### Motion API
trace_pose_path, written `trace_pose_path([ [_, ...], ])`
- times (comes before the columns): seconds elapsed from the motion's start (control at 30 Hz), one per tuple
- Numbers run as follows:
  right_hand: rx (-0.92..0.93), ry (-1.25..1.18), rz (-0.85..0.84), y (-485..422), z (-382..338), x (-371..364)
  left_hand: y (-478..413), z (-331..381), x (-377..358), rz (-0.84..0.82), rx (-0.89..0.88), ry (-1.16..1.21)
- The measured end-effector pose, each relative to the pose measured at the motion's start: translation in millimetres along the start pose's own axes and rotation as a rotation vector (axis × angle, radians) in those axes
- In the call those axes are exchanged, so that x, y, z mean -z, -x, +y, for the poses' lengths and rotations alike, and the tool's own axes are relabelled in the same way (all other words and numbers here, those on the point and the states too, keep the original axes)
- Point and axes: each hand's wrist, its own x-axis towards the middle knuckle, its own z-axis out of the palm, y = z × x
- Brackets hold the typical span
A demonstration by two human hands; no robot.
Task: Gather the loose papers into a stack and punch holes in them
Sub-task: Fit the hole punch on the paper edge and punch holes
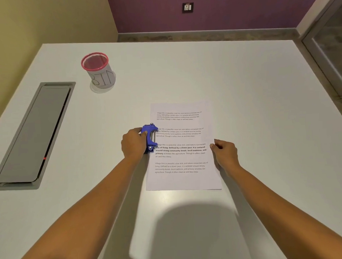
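A stack of white printed papers [184,177] lies squared up in the middle of the white table [252,87]. A blue hole punch [150,137] sits over the middle of the stack's left edge. My left hand [133,143] grips the punch from the left, with the thumb on top of its blue body. My right hand [224,151] rests at the stack's right edge with curled fingers that pinch the edge of the paper. How many sheets the stack holds cannot be told.
A pink-rimmed mesh cup [98,70] wrapped in paper marked BIN stands at the back left. A grey recessed cable hatch [33,134] runs along the left side of the table. A purple wall and a glass door frame lie beyond the far edge.
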Motion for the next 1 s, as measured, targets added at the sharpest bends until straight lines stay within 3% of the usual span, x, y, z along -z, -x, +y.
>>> trace_pose_path([
  [0.23, 0.038, 0.115, 0.065, -4, -1, -1, 0, 0, -1, 0.003, -0.003, -0.024],
  [0.4, 0.234, 0.342, 0.147, -4, -5, -11, -1, 0, -1, 0.002, -0.016, -0.044],
  [0.67, 0.542, 0.607, -0.035, -10, -14, -52, -1, -2, -2, 0.01, -0.02, -0.056],
  [1.0, 0.499, 0.806, -0.066, -19, -2, -73, 0, -3, -3, 0.031, -0.048, -0.069],
])
